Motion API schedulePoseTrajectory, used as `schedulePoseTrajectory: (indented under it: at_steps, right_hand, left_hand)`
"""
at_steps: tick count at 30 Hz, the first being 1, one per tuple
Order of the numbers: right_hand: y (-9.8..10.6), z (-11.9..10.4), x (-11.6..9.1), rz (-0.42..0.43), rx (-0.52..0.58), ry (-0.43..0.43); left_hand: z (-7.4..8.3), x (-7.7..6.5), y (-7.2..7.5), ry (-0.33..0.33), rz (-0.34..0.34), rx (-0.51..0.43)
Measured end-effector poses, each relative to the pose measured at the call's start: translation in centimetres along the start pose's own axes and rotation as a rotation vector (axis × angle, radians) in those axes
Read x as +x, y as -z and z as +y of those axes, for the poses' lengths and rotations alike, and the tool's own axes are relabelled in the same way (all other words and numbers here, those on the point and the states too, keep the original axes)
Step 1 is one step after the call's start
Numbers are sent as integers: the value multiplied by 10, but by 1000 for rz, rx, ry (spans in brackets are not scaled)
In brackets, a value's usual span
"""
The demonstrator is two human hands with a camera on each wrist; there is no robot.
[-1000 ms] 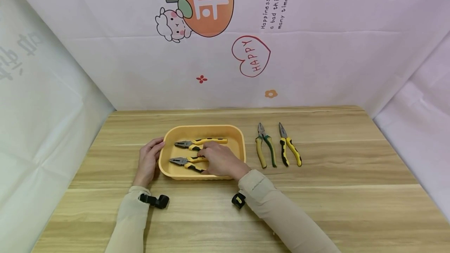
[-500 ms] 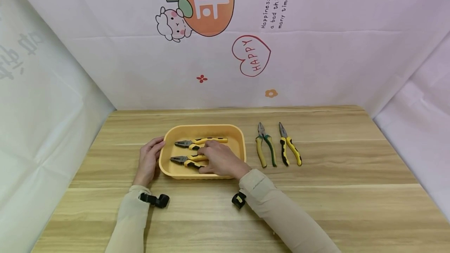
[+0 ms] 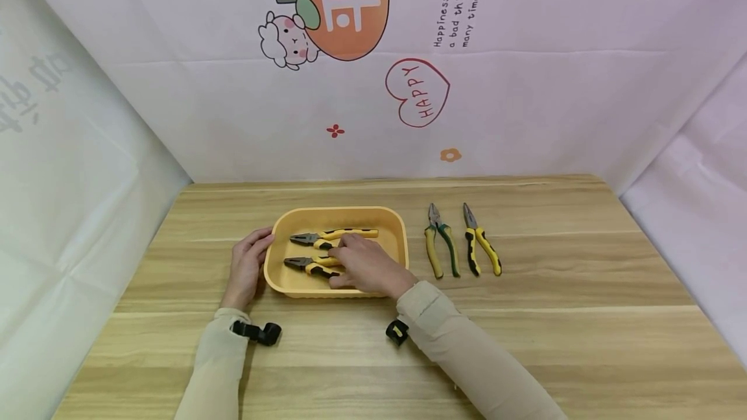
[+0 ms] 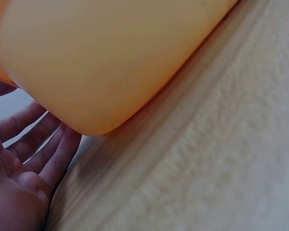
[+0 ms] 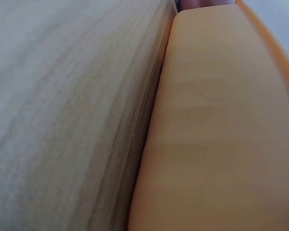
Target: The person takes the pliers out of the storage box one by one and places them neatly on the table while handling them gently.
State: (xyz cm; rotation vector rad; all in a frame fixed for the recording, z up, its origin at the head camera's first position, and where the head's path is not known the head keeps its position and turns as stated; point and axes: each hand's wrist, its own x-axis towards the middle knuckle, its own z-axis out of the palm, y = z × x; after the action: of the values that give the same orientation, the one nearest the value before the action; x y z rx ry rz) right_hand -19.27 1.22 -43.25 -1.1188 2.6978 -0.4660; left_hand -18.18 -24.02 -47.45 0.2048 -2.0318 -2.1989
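Note:
A yellow plastic tub (image 3: 338, 218) sits on the table with two pairs of pliers in it, their noses to the left. My right hand (image 3: 370, 268) reaches in and holds the near combination pliers (image 3: 299, 264) by the black-and-yellow handles, whose ends it hides. Behind lie the far combination pliers (image 3: 305, 238), partly covered by that hand. At the tub's left end, my left hand (image 3: 245, 269) touches the rim. The left wrist view shows its fingers (image 4: 58, 156) extended along the outer wall. From the right wrist, only the tub's side wall (image 5: 216, 120) and table appear.
To the right of the tub, pliers with green-and-yellow handles (image 3: 432, 251) and long-nose pliers with black-and-yellow handles (image 3: 489, 251) lie on the wooden table (image 3: 572, 264). A printed white cloth (image 3: 513, 115) hangs behind the table.
The near pliers have shifted slightly back and to the right inside the tub, with my right hand on them. My left hand and the tub stay put.

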Motion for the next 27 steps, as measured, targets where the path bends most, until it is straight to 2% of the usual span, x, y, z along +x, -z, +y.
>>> schedulePoseTrajectory:
  at_steps: [11, 27]
  right_hand:
    - [3, -5, -2, 19, -140, 57]
    - [-1, -2, 0, 37, -146, 51]
  left_hand:
    - [0, 1, 0, 7, 1, -28]
    - [-1, 1, 0, 8, -3, -40]
